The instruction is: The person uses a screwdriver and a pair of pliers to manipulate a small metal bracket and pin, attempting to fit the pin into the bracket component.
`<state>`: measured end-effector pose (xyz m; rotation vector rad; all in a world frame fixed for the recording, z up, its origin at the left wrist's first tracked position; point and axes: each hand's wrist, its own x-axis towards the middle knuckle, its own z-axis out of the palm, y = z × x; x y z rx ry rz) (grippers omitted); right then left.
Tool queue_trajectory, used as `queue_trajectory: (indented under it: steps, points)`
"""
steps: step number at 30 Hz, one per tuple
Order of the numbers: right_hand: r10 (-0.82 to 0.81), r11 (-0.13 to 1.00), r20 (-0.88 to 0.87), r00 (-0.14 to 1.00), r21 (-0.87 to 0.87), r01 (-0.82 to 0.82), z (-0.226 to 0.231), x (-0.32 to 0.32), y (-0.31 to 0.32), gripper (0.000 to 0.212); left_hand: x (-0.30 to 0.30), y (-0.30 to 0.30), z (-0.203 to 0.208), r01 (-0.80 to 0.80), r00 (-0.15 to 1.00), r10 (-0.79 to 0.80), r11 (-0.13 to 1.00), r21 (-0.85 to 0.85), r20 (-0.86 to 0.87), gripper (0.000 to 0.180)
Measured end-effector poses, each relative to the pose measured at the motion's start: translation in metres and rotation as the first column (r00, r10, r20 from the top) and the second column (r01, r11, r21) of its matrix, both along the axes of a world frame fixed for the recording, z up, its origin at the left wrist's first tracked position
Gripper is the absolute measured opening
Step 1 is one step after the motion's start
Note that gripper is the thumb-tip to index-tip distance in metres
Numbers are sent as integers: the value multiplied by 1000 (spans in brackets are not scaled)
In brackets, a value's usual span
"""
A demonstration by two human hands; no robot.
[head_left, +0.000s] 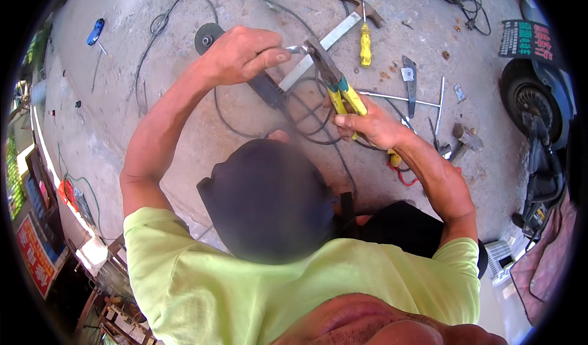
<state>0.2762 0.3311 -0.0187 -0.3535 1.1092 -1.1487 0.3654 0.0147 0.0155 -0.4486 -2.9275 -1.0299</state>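
Observation:
My left hand [248, 52] is closed, with thumb and bent fingers pinching a small shiny metal piece [298, 49]. The far end of that piece meets the jaws of the pliers [327, 69], which have yellow and green handles. Around those handles my right hand [370, 123] is wrapped. Exactly how the jaws sit on the piece is too small to tell. Below my left hand, an angle grinder [267, 90] lies on the floor with its dark round disc [207, 37] showing past my wrist. A claw hammer [324, 42] with a pale handle lies just beyond the pliers.
A yellow screwdriver [365, 44], a T-handle wrench [422, 102], a dark flat metal piece [410, 88] and a mallet [468, 137] lie to the right. Black cable loops [309, 109] cross the floor. A blue-handled screwdriver [95, 33] is far left. A vehicle wheel [530, 97] stands at right.

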Motion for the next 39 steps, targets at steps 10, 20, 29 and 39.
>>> queue_trajectory:
  steps: [10, 20, 29, 39]
  points:
    - [-53, 999, -228, 972, -3, 54, 4, -7, -12, 45, 31, 67, -14, -593, 786, 57, 348, 726, 615, 57]
    - [-179, 984, -557, 811, -117, 137, -6, 1, -18, 43, 29, 103, -6, -724, 689, -84, -68, 686, 720, 58]
    - [-207, 977, -718, 664, -118, 177, -10, 4, -26, 50, 24, 121, -14, -620, 784, -295, -396, 677, 546, 58]
    - [-292, 951, -771, 567, -171, 257, -22, 11, -30, 53, 16, 145, -11, -568, 819, -206, -428, 703, 536, 60]
